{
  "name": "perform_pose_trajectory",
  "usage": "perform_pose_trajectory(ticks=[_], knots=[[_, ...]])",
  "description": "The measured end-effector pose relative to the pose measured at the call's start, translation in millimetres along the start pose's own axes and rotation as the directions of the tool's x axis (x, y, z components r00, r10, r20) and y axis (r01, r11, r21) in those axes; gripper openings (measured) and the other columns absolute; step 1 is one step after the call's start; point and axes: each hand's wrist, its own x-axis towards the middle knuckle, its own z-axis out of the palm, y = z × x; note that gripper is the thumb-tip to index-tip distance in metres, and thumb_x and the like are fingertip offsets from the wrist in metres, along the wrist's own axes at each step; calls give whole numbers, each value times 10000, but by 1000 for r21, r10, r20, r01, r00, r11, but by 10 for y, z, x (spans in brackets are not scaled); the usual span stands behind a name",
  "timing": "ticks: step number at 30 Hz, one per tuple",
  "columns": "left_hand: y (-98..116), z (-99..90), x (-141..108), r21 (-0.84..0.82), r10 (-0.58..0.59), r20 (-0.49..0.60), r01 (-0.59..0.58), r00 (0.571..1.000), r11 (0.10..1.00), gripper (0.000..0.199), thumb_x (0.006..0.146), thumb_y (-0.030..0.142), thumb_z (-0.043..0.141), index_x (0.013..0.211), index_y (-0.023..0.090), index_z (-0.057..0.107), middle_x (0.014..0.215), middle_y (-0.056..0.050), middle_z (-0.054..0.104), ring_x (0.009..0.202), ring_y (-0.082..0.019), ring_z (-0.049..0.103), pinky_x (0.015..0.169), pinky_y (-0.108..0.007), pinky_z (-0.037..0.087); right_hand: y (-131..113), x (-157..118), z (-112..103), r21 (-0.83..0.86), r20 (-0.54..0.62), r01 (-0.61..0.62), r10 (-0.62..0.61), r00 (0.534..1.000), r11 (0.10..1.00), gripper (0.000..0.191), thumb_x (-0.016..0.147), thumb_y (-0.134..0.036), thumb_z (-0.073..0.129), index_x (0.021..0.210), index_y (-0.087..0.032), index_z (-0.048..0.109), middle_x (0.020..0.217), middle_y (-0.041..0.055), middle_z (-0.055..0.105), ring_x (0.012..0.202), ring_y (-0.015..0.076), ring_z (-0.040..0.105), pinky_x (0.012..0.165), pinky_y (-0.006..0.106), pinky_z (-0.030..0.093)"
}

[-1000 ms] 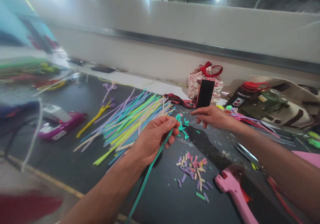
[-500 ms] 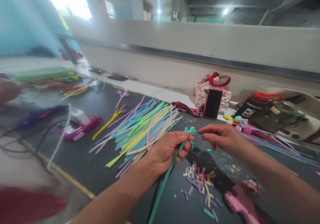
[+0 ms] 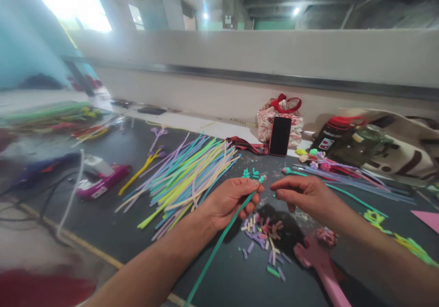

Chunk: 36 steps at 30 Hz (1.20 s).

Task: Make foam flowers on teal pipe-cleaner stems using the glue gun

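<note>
My left hand is closed on a long green pipe cleaner, pinched near its upper end. That end carries a small green and pink tip, and the stem slants down toward the bottom edge. Just right of the tip is my right hand, its index finger and thumb slightly apart, with nothing visible between them. Small green pieces lie beyond my left hand. Short cut pieces in several colours are scattered below the hands. A pink glue gun lies at the lower right.
Left of my hands is a pile of long pipe cleaners. A phone leans against a patterned bag. Finished-looking stems, a dark bottle and a green jar stand or lie right. A magenta power strip sits left.
The view has turned right, so the table things appear further left. The green piece's tip looks smaller and less spread, and more green bits show behind my left hand, which keeps its hold.
</note>
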Motion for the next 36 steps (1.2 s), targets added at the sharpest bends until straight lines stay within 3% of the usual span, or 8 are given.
perform_pose_trajectory(ticks=[5, 10, 14, 18, 24, 33, 36], knots=[[-77, -20, 37, 31, 12, -34, -11, 999, 999, 75, 739, 182, 603, 726, 108, 612, 536, 22, 562, 355, -30, 470, 290, -106, 333, 109, -153, -69, -42, -62, -24, 21, 998, 999, 201, 730, -344, 562, 841, -217, 673, 625, -21, 581, 492, 107, 524, 451, 214, 394], [-110, -60, 39, 36, 17, -49, -15, 999, 999, 48, 721, 167, 608, 727, 120, 607, 550, 11, 585, 373, -53, 507, 295, -123, 356, 243, -329, -113, -226, -14, -93, 92, 996, 970, 233, 764, -363, 523, 896, -237, 668, 658, -5, 604, 482, 122, 527, 436, 236, 407], [-134, -68, 39, 20, 36, -29, -35, 999, 999, 62, 704, 179, 614, 726, 125, 595, 564, 4, 587, 393, -64, 523, 312, -132, 364, 264, -346, -6, -454, 123, 114, -65, 990, 884, 189, 812, -267, 495, 849, -225, 675, 772, 19, 648, 710, 157, 595, 633, 257, 433], [-165, -68, 50, 42, 41, -19, -40, 999, 998, 80, 702, 194, 618, 726, 122, 593, 558, 7, 584, 397, -57, 517, 324, -125, 363, 193, -271, 203, -587, 233, 226, -106, 967, 778, 195, 830, -225, 479, 874, -231, 669, 826, 26, 657, 752, 165, 606, 642, 248, 411], [-208, -79, 62, 68, 63, 20, -64, 998, 996, 96, 703, 210, 623, 688, 127, 577, 565, 11, 582, 404, -53, 512, 323, -123, 349, 139, -190, 395, -615, 267, 248, -98, 959, 748, 172, 818, -272, 509, 888, -218, 656, 835, 40, 643, 767, 180, 599, 645, 249, 385], [-221, -61, 51, 78, 30, 12, -31, 999, 996, 136, 693, 247, 643, 730, 128, 589, 555, 12, 578, 399, -57, 505, 322, -132, 344, 126, -167, 280, -587, 195, 130, -16, 981, 799, 155, 775, -179, 467, 815, -181, 617, 737, 25, 657, 650, 149, 583, 568, 215, 391], [-216, -61, 49, 79, 32, 13, -33, 999, 996, 138, 696, 253, 641, 727, 129, 589, 552, 15, 577, 396, -55, 503, 324, -132, 342, 136, -181, 315, -565, 210, 143, -26, 977, 812, 146, 770, -192, 483, 819, -195, 620, 763, 24, 648, 669, 150, 577, 591, 220, 387]])
